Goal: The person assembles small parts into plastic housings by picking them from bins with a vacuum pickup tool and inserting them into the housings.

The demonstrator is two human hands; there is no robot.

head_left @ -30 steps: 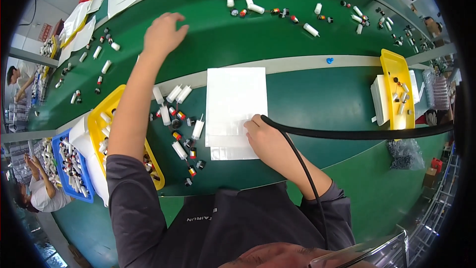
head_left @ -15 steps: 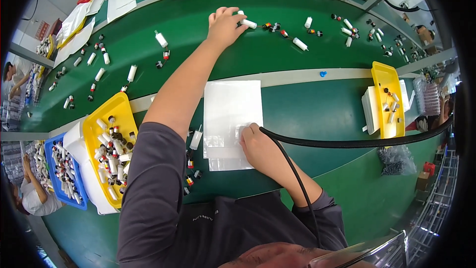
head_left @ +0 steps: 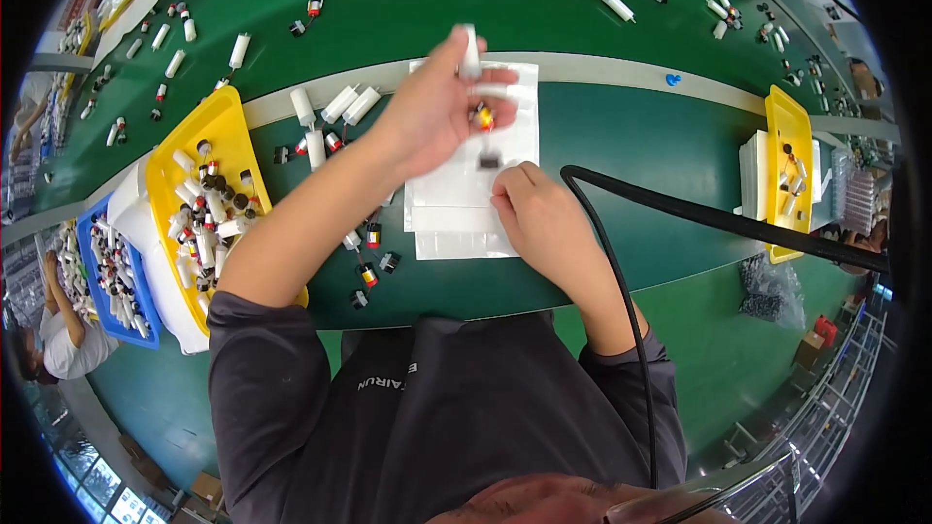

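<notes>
While pinching a white tube (head_left: 470, 53) in the left grip (head_left: 427, 126), holding it up near the far edge of the white bags (head_left: 451, 192) on the worktop (head_left: 641, 184). Probably grasping by the tube to leave the red-and-yellow piece (head_left: 484, 117) and blurred black piece (head_left: 489, 162) dangling freely below. Resting the right grip (head_left: 550, 223) at the right edge of the bags, curling the fingertips inward, seemingly for steadying; not being able to tell whether pinching a layer. Having loose tubes (head_left: 341, 105) lying beside the yellow tray (head_left: 239, 121) at the worktop's left end, presumably for easy reaching.
</notes>
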